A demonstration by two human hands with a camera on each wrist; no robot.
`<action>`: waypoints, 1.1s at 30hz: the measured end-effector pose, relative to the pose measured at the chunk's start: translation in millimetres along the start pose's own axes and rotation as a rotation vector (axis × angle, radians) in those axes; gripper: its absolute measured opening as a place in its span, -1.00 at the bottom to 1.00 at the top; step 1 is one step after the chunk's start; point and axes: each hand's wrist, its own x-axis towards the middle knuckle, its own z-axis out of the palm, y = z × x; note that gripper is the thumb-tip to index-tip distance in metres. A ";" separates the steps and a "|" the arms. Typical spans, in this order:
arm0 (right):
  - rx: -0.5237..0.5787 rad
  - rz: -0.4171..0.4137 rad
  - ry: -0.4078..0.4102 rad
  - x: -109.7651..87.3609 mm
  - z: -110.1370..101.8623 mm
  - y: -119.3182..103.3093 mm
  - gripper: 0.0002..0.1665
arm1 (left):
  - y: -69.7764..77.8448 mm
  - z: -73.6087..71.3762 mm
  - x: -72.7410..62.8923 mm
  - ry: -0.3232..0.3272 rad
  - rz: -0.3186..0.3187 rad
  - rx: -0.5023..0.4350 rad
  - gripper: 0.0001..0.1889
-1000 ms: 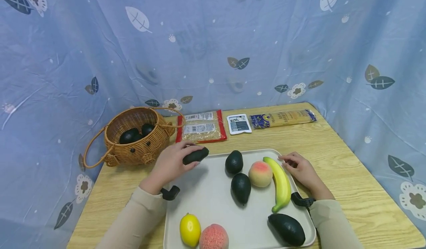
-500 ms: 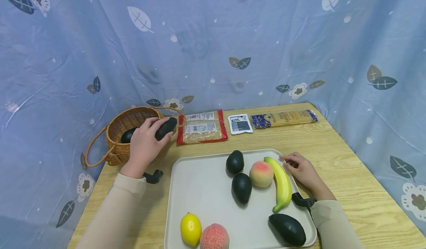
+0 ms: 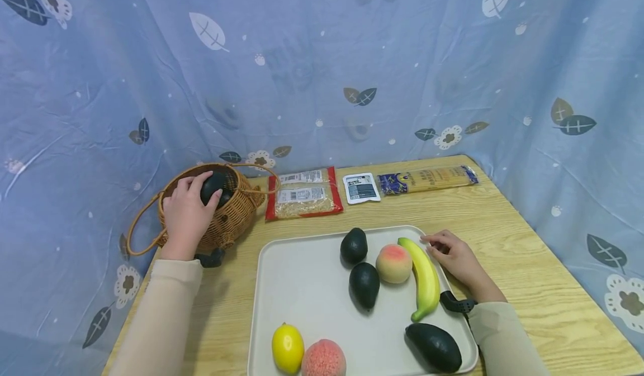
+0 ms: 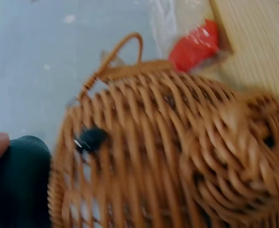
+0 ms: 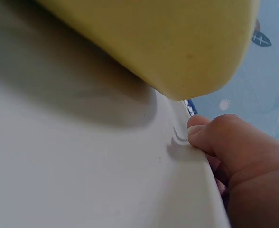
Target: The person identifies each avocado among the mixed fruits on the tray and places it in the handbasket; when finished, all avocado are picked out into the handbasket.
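My left hand [image 3: 188, 214] holds a dark green avocado [image 3: 213, 187] at the mouth of a wicker basket [image 3: 228, 226]. Another dark avocado shows partly just below it, inside the basket. In the left wrist view a fingertip lies on the held avocado [image 4: 21, 185], beside the basket's woven wall [image 4: 144, 156]. At the far right corner of a cream tray [image 3: 302, 292], my right hand [image 3: 460, 261] pinches the rim. The right wrist view shows the thumb [image 5: 225, 135] at the rim, with other fingers partly hidden outside it. A banana [image 3: 425, 281] lies close by.
On the tray are more avocados [image 3: 364, 285], two peaches [image 3: 394, 263] and a lemon [image 3: 288, 348]. Behind it lie a red-edged bag of grain [image 3: 304, 194], a small white packet [image 3: 361, 188] and a pack of noodles [image 3: 427, 180]. The basket's handle [image 3: 143, 225] sticks out left.
My left hand has carried the avocado leftward from above the tray's far left corner to the basket's mouth. The right hand has stayed at the tray's rim.
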 end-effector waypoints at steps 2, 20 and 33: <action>0.002 -0.001 0.000 0.2 0.3 0.9 -0.69 | -5.2 2.1 0.2 -0.014 -0.015 -0.003 -0.40; 0.010 0.002 -0.008 4.9 2.8 -1.9 -0.69 | 9.0 39.3 -23.1 0.091 0.110 -0.129 -0.66; 0.034 0.040 -0.008 -0.1 0.9 -2.6 -0.69 | 105.2 99.7 -58.7 -0.297 0.521 -0.413 -0.49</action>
